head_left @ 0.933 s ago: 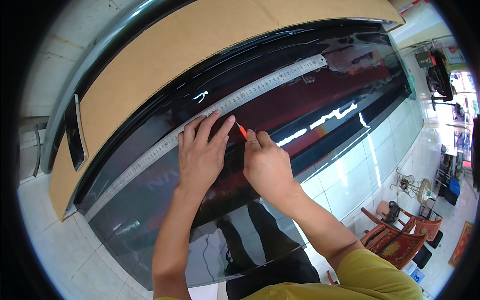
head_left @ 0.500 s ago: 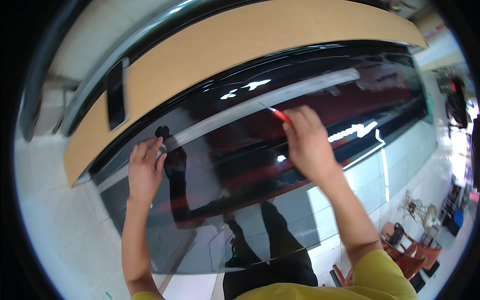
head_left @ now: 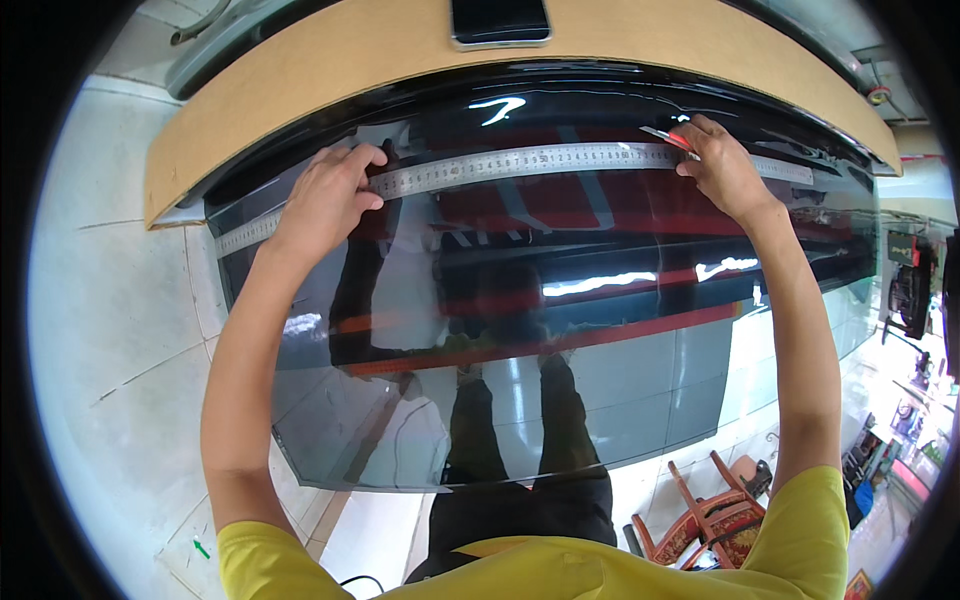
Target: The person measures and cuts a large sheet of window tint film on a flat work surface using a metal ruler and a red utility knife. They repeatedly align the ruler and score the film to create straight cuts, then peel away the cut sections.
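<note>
A long steel ruler (head_left: 500, 163) lies lengthwise across a glossy dark tinted sheet (head_left: 480, 280). My left hand (head_left: 328, 200) grips the ruler toward its left part, thumb on the near side and fingers on the far side. In my right hand (head_left: 728, 170) is a red-handled utility knife (head_left: 681, 140), held between closed fingers. Its bare blade points to the left and lies beyond the ruler's far edge. The right hand hangs over the ruler's right part; whether it touches the ruler I cannot tell.
Behind the dark sheet runs a tan board (head_left: 330, 70) with a smartphone (head_left: 500, 22) on it. Wooden chairs with patterned red seats (head_left: 705, 530) stand at the lower right. A small green object (head_left: 201, 547) lies on the pale tiled floor (head_left: 130, 330).
The view has shifted, so the phone now appears top centre. My right hand has moved right along the ruler with the knife. The left hand has changed its grip on the ruler.
</note>
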`<move>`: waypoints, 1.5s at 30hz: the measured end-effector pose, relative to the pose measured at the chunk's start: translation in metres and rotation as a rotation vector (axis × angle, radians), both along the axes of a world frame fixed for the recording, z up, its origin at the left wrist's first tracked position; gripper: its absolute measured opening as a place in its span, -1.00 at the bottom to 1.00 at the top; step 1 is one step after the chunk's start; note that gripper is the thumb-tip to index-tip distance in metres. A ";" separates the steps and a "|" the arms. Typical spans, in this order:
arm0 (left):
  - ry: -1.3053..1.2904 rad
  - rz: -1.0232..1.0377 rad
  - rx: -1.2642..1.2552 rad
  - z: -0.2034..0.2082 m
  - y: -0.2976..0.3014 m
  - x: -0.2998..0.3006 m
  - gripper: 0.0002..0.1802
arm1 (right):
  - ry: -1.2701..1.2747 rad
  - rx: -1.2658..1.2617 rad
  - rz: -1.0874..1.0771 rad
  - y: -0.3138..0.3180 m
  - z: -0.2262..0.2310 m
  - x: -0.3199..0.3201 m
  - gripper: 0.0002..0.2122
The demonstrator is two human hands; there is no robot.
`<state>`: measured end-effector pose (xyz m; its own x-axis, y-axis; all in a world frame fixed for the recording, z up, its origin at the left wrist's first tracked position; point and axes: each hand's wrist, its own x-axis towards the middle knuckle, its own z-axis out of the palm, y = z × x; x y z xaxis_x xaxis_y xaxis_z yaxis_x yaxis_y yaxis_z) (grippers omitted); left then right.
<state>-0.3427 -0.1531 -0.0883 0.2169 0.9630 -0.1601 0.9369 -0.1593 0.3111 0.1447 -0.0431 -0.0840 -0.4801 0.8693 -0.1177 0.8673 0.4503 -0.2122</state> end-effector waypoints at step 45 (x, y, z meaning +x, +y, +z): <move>-0.213 -0.879 0.185 0.004 -0.131 0.039 -0.68 | 0.985 -0.550 -0.830 -0.635 -0.047 -0.180 -0.69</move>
